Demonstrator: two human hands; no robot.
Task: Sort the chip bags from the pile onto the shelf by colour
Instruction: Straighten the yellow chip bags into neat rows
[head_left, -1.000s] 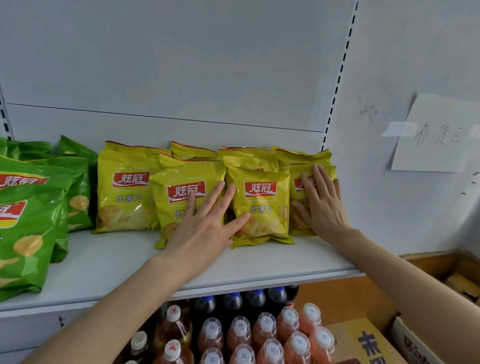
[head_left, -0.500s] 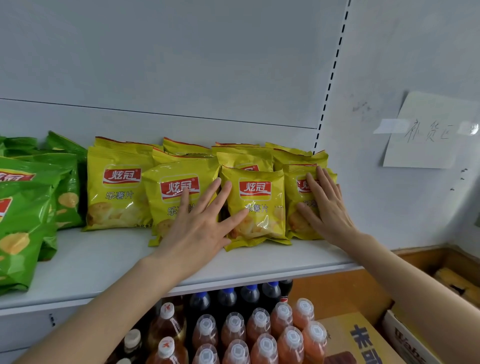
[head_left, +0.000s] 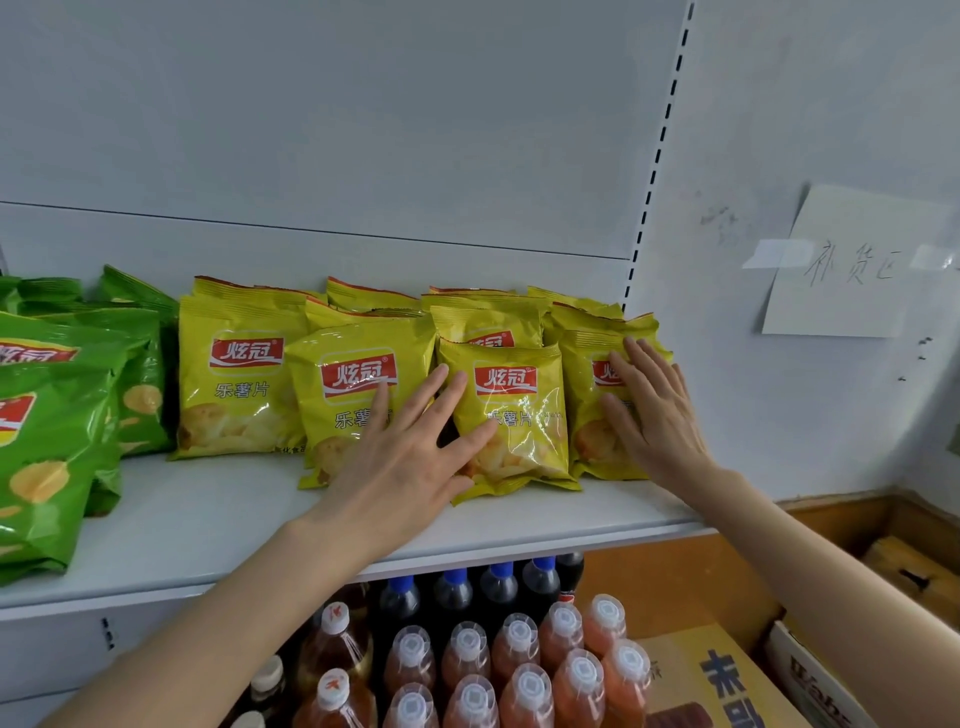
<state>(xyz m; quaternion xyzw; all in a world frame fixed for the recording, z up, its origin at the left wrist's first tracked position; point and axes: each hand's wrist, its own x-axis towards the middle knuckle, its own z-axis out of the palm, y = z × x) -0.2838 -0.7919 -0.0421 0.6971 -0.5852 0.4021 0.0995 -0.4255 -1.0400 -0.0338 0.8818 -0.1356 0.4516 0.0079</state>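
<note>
White matte metal back panel (head_left: 363, 130), flat, with a slotted upright at its right edge. Smooth white shelf (head_left: 208, 525) below it. Glossy crinkled green chip bags (head_left: 52, 441) stand and lean at shelf left, pillow-shaped with crimped tops. Yellow chip bags (head_left: 239, 374), same shiny foil and red logo, stand in overlapping rows at shelf centre and right, just beside the green ones.

Left hand (head_left: 400, 467) lies flat, fingers spread: thumb on the front yellow bag (head_left: 519, 415), the other fingers across its neighbour (head_left: 337, 415) and the gap between them. Right hand (head_left: 654, 415) presses flat on the rightmost yellow bag (head_left: 587, 447), fingers straight and close together.

Under the shelf: orange plastic bottles (head_left: 519, 670) with clear ribbed caps, dark bottles (head_left: 457, 592) with blue caps behind them, and a printed cardboard box (head_left: 717, 680). A taped paper note (head_left: 852, 270) hangs on the wall.
</note>
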